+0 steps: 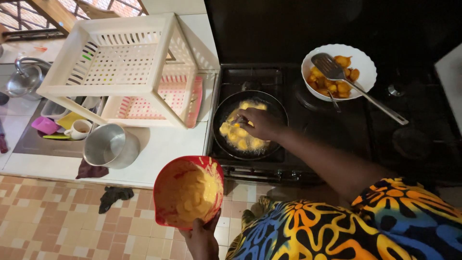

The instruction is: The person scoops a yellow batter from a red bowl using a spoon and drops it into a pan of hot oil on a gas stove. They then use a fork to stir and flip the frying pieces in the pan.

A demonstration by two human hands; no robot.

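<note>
w/ a white bowl (368, 61) of browned fried pieces and a slotted spatula (332, 70) upper right, right hand (260, 123) fingers pinched over pale pieces in the frying pan (249, 124) mid-frame, left hand (202, 238) grips the red bowl (187, 192) bottom centre, approx half full of batter.

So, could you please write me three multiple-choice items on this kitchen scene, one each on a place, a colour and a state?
1. Where is the right hand?
A. over the black frying pan
B. in the sink
C. on the white rack

2. What colour is the plastic batter bowl outside?
A. blue
B. red
C. green

3. How does the metal slotted spatula lie?
A. on the floor
B. in the pan
C. resting across the white bowl of fried pieces

Answers: 1 A, the hand hovers above the frying pieces. 2 B, its rim shows red. 3 C, its blade sits on the bowl.
</note>
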